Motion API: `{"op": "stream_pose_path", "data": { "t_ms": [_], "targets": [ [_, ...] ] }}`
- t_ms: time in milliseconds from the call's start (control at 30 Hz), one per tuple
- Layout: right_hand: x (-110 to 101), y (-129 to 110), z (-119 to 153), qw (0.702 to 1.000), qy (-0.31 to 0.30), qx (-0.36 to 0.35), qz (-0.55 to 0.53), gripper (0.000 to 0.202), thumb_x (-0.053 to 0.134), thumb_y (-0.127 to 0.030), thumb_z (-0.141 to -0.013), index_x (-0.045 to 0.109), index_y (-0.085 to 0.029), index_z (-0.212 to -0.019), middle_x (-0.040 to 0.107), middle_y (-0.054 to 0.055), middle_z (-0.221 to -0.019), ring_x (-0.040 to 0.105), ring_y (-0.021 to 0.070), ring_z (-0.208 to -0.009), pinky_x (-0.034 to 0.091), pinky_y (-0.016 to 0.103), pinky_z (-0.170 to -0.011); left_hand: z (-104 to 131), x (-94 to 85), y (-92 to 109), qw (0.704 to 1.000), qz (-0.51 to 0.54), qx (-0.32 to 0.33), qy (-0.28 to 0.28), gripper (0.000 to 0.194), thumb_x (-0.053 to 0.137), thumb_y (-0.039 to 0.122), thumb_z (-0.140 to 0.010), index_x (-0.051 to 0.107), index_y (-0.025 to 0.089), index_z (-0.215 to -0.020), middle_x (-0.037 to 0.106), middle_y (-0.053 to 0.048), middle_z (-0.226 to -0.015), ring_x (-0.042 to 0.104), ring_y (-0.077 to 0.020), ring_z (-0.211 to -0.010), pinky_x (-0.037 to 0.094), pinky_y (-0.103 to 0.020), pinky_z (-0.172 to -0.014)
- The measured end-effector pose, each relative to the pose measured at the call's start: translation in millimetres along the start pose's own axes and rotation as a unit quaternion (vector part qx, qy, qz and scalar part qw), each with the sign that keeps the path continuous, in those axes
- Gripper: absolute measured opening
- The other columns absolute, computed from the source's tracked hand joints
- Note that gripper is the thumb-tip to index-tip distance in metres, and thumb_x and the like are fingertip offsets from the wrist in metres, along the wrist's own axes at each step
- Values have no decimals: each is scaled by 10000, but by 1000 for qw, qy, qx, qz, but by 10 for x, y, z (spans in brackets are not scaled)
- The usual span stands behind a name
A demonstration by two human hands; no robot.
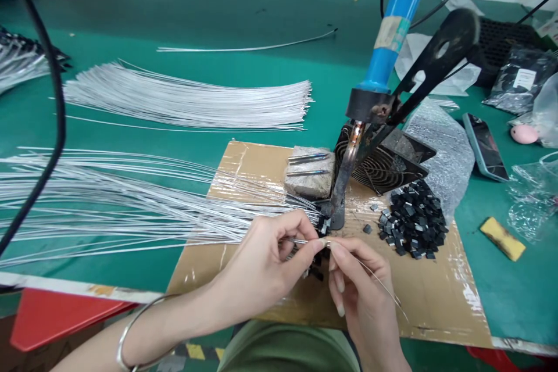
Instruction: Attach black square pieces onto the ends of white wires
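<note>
Just below a soldering iron (pixel 383 46) with a blue handle and its tip down, my two hands meet at their fingertips. My left hand (pixel 274 250) pinches the end of a white wire (pixel 299 240) between thumb and fingers. In the fingers of my right hand (pixel 364 279) is a thin silvery wire (pixel 383 286), looking like solder, whose tail hangs down to the right. Something tiny sits between the fingertips, too small to make out. Many white wires (pixel 183 203) lie to the left, their black-tipped ends partly hidden behind my left hand.
On the cardboard (pixel 457 302) sit a heap of small black pieces (pixel 414 221), a black fan (pixel 383 165) and a grey block (pixel 309 180) bearing metal tips. A bundle of white wires (pixel 187 96) lies behind. Rightward are a phone (pixel 486 145) and a yellow sponge (pixel 503 238). A black cable (pixel 56 93) crosses the left.
</note>
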State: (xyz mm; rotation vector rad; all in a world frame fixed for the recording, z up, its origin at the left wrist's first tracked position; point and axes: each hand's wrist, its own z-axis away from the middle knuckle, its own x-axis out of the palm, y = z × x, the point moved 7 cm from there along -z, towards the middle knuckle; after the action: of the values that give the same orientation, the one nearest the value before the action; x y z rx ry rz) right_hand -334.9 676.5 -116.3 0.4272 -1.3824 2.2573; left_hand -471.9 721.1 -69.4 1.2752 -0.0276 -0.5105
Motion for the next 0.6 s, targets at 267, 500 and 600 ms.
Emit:
{"op": "stream_pose_path", "data": {
  "t_ms": [267, 500, 600],
  "targets": [
    [-4, -17, -21, 999, -27, 33, -10, 178, 858, -378, -817, 840, -200, -819, 573, -41, -602, 442, 8, -375, 385, 74, -310, 14, 19, 22, 1000, -2, -16, -27, 241, 600, 349, -926, 604, 185, -750, 471, 53, -572, 323, -100, -499, 222, -240, -459],
    [7, -2, 0, 999, -23, 34, -33, 176, 858, -374, -820, 845, -200, -845, 566, -41, -613, 436, 11, -405, 411, 69, -322, 14, 15, -33, 1000, -10, -10, 4, 264, 595, 375, -938, 625, 185, -757, 501, 34, -588, 343, -112, -516, 217, -252, -470],
    [6, 20, -5, 999, -17, 29, -38, 177, 860, -376, -819, 849, -206, -866, 572, -41, -614, 427, 7, -402, 407, 63, -322, 15, 18, -50, 1000, -11, -2, 18, 255, 597, 365, -943, 635, 183, -768, 539, 19, -621, 382, -114, -527, 226, -249, -472]
  ]
}}
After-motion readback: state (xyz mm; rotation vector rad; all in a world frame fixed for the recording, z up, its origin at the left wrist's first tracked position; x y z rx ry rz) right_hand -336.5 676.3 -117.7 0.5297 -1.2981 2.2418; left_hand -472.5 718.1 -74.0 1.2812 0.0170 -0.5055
